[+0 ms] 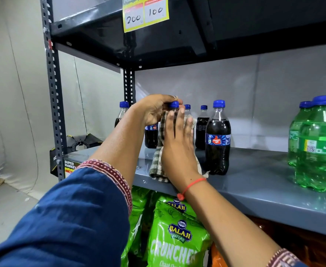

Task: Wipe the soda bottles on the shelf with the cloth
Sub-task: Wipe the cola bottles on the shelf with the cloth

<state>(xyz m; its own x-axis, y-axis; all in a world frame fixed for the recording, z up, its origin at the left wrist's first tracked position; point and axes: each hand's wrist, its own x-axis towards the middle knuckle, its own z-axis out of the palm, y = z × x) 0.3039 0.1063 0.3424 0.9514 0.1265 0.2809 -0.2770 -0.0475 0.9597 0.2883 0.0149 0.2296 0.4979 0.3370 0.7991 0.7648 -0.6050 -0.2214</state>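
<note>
Several dark cola bottles with blue caps stand on the grey shelf (254,182). My left hand (154,110) grips the neck of one cola bottle (173,105) just under its cap. My right hand (177,143) presses a striped cloth (158,162) flat against that bottle's body, which is hidden behind the cloth and hand. Another cola bottle (218,137) stands just right of my hands, apart from them. More stand behind, one of them at the far left (122,112). Two green soda bottles (318,145) stand at the right end of the shelf.
A dark shelf (177,45) hangs overhead with a yellow price tag (145,13). Green snack bags (175,236) fill the level below. A perforated steel upright (52,89) stands at the left. Bare shelf lies between the cola and green bottles.
</note>
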